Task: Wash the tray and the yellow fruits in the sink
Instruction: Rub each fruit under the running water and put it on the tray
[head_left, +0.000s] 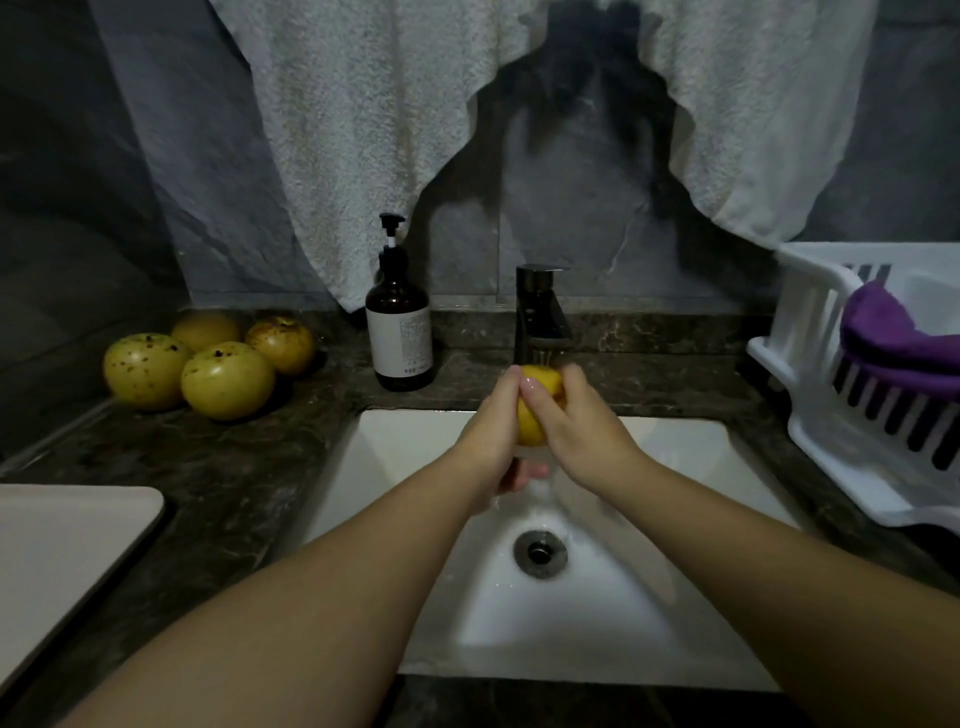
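A person holds a yellow fruit (535, 410) between both hands directly under the dark faucet (540, 317), above the white sink (675, 467) set into the dark stone desk (234, 467). The left hand (493, 421) wraps the fruit's left side with curled fingers, and the right hand (576, 421) grips its right side, a fingertip laid across the front of the fruit; both hands are grasping it. Water runs down below the hands toward the round metal drain (540, 552) in the basin. Four more yellow fruits (208, 364), speckled with brown spots, sit bunched together at the desk's far left, close to the wall. A brown pump bottle (399, 332) with a pale label stands on the far edge of the desk, between that cluster and the faucet. A pale tray (62, 551) lies flat at the desk's near-left edge, partly out of view. On the right side of the desk, a white plastic dish rack (831, 374) holds a purple cloth (893, 338) draped over its slats. White towels (363, 130) hang against the grey wall behind the sink.
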